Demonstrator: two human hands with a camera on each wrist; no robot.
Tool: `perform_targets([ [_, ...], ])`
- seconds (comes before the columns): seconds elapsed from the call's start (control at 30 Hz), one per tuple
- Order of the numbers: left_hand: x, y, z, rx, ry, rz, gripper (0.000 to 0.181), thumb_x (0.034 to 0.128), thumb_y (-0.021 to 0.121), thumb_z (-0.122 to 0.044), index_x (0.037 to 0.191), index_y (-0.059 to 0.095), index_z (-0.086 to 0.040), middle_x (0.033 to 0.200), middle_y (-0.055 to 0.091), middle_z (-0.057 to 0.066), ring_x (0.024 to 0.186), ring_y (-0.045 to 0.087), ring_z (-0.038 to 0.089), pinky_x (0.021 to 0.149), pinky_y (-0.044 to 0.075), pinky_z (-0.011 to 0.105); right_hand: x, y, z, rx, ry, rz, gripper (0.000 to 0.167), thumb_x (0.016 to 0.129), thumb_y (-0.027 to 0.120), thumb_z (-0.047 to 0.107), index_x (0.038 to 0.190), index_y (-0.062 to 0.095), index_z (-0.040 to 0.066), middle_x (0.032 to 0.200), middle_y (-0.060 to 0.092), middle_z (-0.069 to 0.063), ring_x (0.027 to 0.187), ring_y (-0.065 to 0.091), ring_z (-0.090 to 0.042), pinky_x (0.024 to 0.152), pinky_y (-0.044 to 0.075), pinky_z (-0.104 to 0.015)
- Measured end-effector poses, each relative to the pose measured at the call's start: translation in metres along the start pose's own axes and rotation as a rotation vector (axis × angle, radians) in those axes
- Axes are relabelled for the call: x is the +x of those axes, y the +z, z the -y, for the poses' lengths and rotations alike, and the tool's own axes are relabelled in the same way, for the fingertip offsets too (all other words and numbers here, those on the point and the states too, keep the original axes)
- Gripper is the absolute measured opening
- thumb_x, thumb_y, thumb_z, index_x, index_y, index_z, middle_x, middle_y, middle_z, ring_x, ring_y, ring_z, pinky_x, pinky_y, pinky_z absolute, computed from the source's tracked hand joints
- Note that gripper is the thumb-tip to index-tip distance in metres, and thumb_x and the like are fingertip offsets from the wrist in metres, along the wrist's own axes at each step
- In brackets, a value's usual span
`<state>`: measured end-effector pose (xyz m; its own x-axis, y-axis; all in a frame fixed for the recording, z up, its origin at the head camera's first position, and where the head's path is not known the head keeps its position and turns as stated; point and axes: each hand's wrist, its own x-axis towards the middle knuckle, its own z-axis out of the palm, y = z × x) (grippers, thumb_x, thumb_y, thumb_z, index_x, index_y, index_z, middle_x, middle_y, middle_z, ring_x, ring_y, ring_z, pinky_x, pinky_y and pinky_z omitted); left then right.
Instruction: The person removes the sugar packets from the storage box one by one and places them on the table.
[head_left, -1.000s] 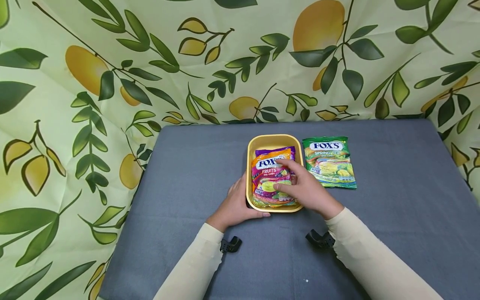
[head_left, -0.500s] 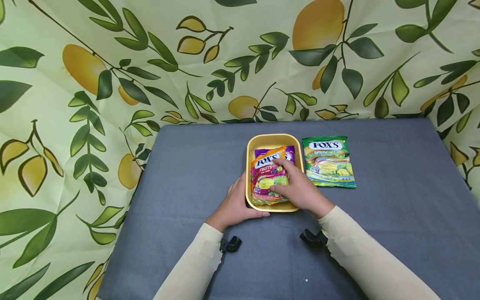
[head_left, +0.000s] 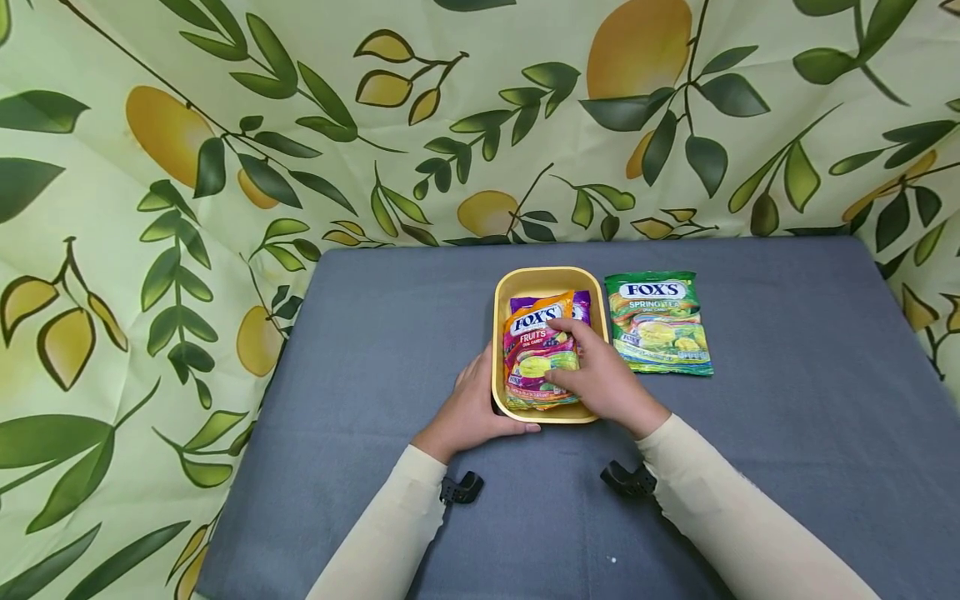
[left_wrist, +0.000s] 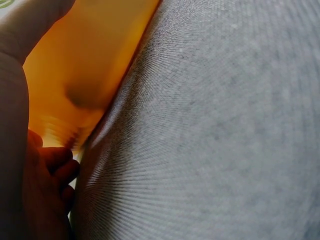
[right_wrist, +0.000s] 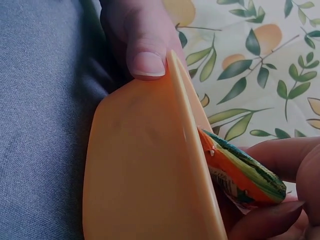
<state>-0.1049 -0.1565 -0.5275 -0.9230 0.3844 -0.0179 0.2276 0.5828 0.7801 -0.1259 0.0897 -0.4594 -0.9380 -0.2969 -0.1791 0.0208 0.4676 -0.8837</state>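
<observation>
- I've got the left hand [head_left: 476,412] curled round the near-left corner of the yellow tub [head_left: 547,282], thumb along its near wall, probably to stop it sliding.
- Inside the tub, the right hand [head_left: 603,379] pinches the Fruits packet [head_left: 528,358] by its right side, a hold that, I judge, gives control between those walls.
- Behind it in the tub sits a purple packet [head_left: 581,307], partly covered.
- Just right of the tub, a green packet [head_left: 660,325] lies flat, untouched.

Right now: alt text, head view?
A person's right hand grips a FOX'S FRUITS bag in a yellow tub, overlapping a purple bag; the left hand holds the tub. Right of it lies a green FOX'S SPRING TEA bag.
</observation>
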Motion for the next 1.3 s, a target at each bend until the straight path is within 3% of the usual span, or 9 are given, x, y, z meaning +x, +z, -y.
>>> perform_targets([
  [0.43, 0.0002, -0.0002, 0.0012, 0.015, 0.013, -0.003, 0.142, 0.0725, 0.097, -0.062, 0.176, 0.008, -0.025, 0.169, 0.035, -0.005, 0.153, 0.029, 0.014, 0.124, 0.022, 0.055, -0.0041, -0.0024, -0.0016, 0.101, -0.012, -0.020, 0.070, 0.100, 0.079, 0.011, 0.162, 0.047, 0.011, 0.159, 0.047, -0.020, 0.136, 0.050, -0.042, 0.111, 0.044, -0.064],
  [0.7, 0.0000, -0.0005, 0.0010, 0.013, 0.004, -0.003, 0.144, 0.0724, 0.097, -0.063, 0.176, 0.002, -0.032, 0.171, 0.032, -0.006, 0.154, 0.028, 0.014, 0.125, 0.021, 0.055, -0.0033, -0.0048, -0.0062, 0.163, -0.016, -0.032, 0.068, 0.101, 0.077, 0.007, 0.161, 0.047, 0.013, 0.156, 0.048, -0.018, 0.128, 0.058, -0.038, 0.101, 0.054, -0.052],
  [0.87, -0.0009, -0.0005, 0.0009, 0.002, 0.004, -0.005, 0.141, 0.0725, 0.096, -0.063, 0.175, 0.002, -0.038, 0.170, 0.032, -0.008, 0.154, 0.028, 0.013, 0.125, 0.021, 0.055, -0.0048, -0.0046, -0.0073, 0.258, -0.025, -0.021, 0.068, 0.102, 0.075, 0.003, 0.162, 0.045, 0.012, 0.156, 0.047, -0.020, 0.124, 0.064, -0.038, 0.094, 0.060, -0.044],
  [1.1, -0.0015, -0.0007, 0.0000, 0.003, 0.009, -0.008, 0.142, 0.0722, 0.096, -0.064, 0.175, 0.002, -0.037, 0.171, 0.033, -0.007, 0.154, 0.029, 0.014, 0.125, 0.021, 0.056, -0.0077, -0.0039, -0.0085, 0.337, -0.060, -0.027, 0.068, 0.102, 0.074, 0.000, 0.162, 0.044, 0.009, 0.157, 0.045, -0.020, 0.123, 0.064, -0.039, 0.090, 0.061, -0.034],
  [1.3, -0.0003, -0.0006, -0.0002, 0.004, 0.012, -0.003, 0.141, 0.0731, 0.095, -0.064, 0.174, -0.001, -0.041, 0.172, 0.031, -0.007, 0.155, 0.027, 0.012, 0.125, 0.018, 0.055, -0.0082, -0.0074, -0.0081, 0.375, -0.066, -0.040, 0.070, 0.100, 0.076, -0.002, 0.162, 0.046, 0.009, 0.160, 0.043, -0.017, 0.132, 0.056, -0.036, 0.092, 0.058, -0.028],
])
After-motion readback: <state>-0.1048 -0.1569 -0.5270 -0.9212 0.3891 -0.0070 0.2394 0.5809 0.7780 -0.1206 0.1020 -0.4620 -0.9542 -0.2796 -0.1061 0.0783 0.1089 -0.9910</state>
